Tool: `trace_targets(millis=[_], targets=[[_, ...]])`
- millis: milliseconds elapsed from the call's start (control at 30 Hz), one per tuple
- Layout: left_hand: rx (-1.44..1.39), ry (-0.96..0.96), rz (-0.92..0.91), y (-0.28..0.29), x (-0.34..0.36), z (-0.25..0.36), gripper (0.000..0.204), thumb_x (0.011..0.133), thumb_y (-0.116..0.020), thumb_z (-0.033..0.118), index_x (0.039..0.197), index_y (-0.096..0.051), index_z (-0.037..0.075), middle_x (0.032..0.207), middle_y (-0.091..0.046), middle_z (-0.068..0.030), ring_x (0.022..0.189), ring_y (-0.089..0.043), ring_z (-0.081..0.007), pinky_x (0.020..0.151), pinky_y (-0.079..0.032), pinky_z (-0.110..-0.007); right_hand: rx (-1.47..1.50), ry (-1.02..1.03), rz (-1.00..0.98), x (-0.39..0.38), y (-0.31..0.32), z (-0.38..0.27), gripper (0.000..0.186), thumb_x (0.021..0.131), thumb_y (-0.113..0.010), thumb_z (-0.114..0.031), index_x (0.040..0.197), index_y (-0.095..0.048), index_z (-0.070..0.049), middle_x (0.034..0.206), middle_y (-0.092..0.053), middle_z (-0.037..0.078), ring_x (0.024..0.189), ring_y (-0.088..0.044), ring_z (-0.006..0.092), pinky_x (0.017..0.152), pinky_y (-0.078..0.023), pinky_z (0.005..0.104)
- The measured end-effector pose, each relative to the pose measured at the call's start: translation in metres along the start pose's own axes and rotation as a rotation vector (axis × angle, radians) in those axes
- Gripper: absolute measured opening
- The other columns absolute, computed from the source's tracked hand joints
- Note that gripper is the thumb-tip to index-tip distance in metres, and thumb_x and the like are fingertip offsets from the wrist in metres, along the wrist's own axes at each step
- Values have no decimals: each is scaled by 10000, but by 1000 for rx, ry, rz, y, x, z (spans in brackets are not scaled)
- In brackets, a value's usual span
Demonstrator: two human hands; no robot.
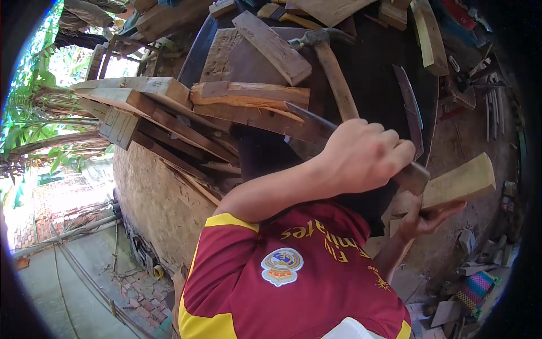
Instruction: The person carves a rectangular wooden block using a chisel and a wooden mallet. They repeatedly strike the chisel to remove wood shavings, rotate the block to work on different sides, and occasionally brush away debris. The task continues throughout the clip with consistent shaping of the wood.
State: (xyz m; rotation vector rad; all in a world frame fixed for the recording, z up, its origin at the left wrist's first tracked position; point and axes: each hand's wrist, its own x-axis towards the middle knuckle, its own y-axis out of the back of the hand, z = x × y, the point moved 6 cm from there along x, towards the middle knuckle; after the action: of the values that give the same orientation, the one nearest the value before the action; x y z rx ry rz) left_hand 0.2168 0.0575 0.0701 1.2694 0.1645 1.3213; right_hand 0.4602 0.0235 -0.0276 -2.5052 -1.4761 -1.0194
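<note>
My left hand is closed in a fist round what looks like a chisel. The dark, narrow blade of the chisel points up and to the left, and its thick wooden butt sticks out on the right. Lower right, my right hand grips a pale wooden block from below, thumb on the near side and fingers stretched along the underside. The chisel's butt is close to the block's left part; whether they touch I cannot tell. A claw hammer lies just beyond my left hand, its handle reaching toward my knuckles.
A split, rough piece of wood and a short plank lie on the dark work surface. Several long boards are stacked at the left. A brush rests at the far edge. Offcuts litter the right side.
</note>
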Motion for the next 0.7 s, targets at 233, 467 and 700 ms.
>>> trace_targets(millis=[233,467,700], targets=[[15,140,71,2,3,-24,296,600,-791,146,853,-636,144,673,-592,-26,630,-642,-250,530,-502,-384,-82,-4,-26,5,6,5,1020,826,-760,-51,1572,-70,34,1593,-217,243,1400,-376,348,1124,-370,475],[4,205,32,20,-5,-39,338,563,-794,132,856,-627,121,683,-599,-46,649,-645,-280,536,-502,-395,-12,-23,-28,5,0,6,1003,823,-751,-23,1571,-85,28,1564,-263,236,1363,-413,346,1103,-399,478],[-57,177,51,26,-8,-40,325,552,-779,111,840,-629,112,681,-606,-56,634,-645,-284,537,-506,-382,152,34,-12,18,-12,-21,943,827,-742,-9,1547,-135,34,1494,-365,253,1278,-503,351,1063,-456,465]])
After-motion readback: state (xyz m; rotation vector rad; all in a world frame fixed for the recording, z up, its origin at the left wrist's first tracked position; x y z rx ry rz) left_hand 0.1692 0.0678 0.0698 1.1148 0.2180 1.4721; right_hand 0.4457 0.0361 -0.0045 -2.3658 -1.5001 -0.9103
